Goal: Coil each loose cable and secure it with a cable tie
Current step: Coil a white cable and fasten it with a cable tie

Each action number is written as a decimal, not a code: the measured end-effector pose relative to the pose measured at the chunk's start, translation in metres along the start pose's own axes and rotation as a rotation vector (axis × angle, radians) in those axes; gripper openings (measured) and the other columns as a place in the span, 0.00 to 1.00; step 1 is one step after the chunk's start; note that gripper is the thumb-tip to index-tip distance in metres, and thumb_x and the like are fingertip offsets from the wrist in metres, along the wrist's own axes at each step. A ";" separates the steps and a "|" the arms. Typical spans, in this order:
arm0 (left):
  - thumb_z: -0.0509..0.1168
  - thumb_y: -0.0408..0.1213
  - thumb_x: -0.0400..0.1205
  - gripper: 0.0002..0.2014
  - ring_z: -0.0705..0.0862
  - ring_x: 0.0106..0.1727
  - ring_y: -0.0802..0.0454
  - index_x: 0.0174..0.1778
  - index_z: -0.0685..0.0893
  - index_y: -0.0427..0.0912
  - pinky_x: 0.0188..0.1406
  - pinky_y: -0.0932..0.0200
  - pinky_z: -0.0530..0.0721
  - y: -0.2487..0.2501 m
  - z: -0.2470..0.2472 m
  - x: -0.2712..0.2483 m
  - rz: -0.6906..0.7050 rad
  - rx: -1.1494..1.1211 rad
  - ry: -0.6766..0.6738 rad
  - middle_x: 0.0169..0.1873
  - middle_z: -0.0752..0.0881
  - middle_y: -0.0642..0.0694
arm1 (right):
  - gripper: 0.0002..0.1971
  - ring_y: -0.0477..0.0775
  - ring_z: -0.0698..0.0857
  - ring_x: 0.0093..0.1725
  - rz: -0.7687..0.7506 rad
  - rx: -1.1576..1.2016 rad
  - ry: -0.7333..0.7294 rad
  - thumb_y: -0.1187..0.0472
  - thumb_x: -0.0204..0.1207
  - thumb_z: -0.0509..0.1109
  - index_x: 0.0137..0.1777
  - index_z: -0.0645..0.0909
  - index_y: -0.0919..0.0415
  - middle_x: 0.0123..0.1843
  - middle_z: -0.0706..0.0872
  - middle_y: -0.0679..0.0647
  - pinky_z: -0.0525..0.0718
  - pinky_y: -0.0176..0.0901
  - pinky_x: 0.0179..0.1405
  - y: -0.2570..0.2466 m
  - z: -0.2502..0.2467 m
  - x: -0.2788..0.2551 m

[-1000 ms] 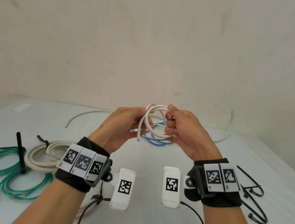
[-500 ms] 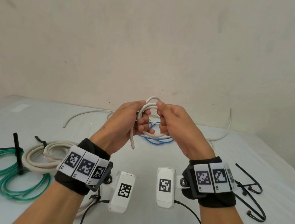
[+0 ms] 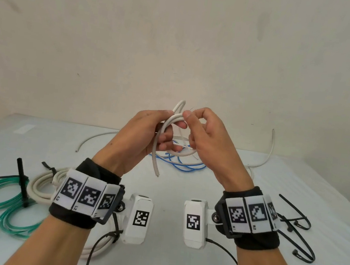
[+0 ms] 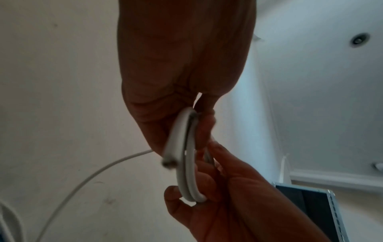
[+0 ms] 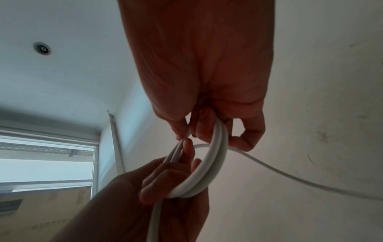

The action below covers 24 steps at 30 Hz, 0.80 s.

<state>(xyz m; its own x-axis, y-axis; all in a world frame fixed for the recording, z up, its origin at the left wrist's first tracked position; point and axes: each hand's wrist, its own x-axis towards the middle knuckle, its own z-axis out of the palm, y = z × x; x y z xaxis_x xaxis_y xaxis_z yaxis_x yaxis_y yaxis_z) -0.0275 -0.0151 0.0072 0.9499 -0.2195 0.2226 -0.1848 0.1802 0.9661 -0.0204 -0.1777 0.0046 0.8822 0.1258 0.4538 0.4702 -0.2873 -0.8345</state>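
Both hands are raised above the middle of the table [image 3: 175, 264], working a white cable [image 3: 163, 128] into a small coil. The left hand [image 3: 147, 137] has its fingers curled through the loops, a cut end hanging down below it; the right hand [image 3: 208, 141] pinches the top of the coil between thumb and fingertip, its other fingers hooked around the far side. So each grip is closed on that same cable — a couple of turns lie side by side in the wrist views, and one strand trails away from the coil.

As for progress: at the near left a green cable [image 3: 0, 203] lies coiled with a black tie [image 3: 22, 182] standing up from it, and a cream cable [image 3: 42, 184] beside it also looks coiled and tied. Those two seem finished. Still to do, I'd judge — finishing and tying the white coil in hand, then the blue cable [image 3: 183, 166] lying loose on the table beyond the hands, and another pale cable [image 3: 93, 142] stretched along the far side. Spare cable ties [image 3: 298, 233] wait at the near right.
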 end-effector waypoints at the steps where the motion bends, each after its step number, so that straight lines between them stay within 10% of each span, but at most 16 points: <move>1: 0.52 0.37 0.93 0.20 0.69 0.21 0.50 0.51 0.87 0.30 0.48 0.47 0.89 0.000 0.002 0.000 0.005 0.028 0.015 0.24 0.63 0.46 | 0.13 0.57 0.69 0.34 -0.006 0.001 0.012 0.44 0.89 0.65 0.58 0.76 0.53 0.31 0.78 0.49 0.72 0.52 0.37 0.002 0.000 0.000; 11: 0.60 0.47 0.93 0.24 0.67 0.22 0.55 0.30 0.77 0.39 0.28 0.56 0.80 -0.004 0.010 0.001 0.141 0.226 0.206 0.20 0.70 0.55 | 0.20 0.48 0.76 0.37 0.083 0.120 -0.192 0.47 0.89 0.66 0.80 0.71 0.37 0.41 0.78 0.48 0.82 0.47 0.50 0.003 0.004 -0.004; 16: 0.64 0.50 0.90 0.29 0.66 0.23 0.49 0.21 0.77 0.46 0.20 0.59 0.73 -0.011 0.006 0.006 0.218 0.252 0.385 0.22 0.70 0.47 | 0.16 0.53 0.85 0.44 0.151 0.063 -0.235 0.55 0.88 0.66 0.74 0.73 0.44 0.42 0.84 0.49 0.85 0.69 0.68 0.004 0.006 -0.004; 19: 0.64 0.50 0.90 0.30 0.66 0.24 0.46 0.18 0.75 0.47 0.18 0.60 0.72 -0.012 0.004 0.006 0.262 0.306 0.440 0.22 0.70 0.45 | 0.11 0.55 0.91 0.46 0.131 -0.034 -0.167 0.49 0.85 0.72 0.66 0.80 0.44 0.41 0.88 0.53 0.89 0.55 0.64 0.000 0.000 -0.003; 21: 0.64 0.49 0.90 0.30 0.67 0.22 0.48 0.19 0.76 0.46 0.17 0.60 0.71 -0.012 0.002 0.007 0.269 0.310 0.454 0.23 0.71 0.42 | 0.10 0.48 0.87 0.37 0.094 -0.187 -0.104 0.44 0.81 0.76 0.59 0.85 0.41 0.37 0.86 0.53 0.85 0.34 0.44 -0.004 -0.007 -0.004; 24: 0.64 0.48 0.91 0.29 0.66 0.19 0.52 0.21 0.75 0.45 0.20 0.59 0.69 -0.013 0.003 0.008 0.234 0.211 0.421 0.23 0.72 0.43 | 0.08 0.44 0.79 0.45 0.026 -0.339 -0.024 0.42 0.79 0.77 0.53 0.89 0.41 0.43 0.80 0.47 0.73 0.36 0.42 -0.005 -0.009 -0.005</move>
<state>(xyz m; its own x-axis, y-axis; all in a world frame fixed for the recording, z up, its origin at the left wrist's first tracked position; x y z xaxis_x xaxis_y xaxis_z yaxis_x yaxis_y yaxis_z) -0.0183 -0.0220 -0.0033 0.8883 0.2155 0.4056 -0.4095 -0.0283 0.9118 -0.0271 -0.1854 0.0094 0.8960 0.1355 0.4229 0.4159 -0.5898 -0.6922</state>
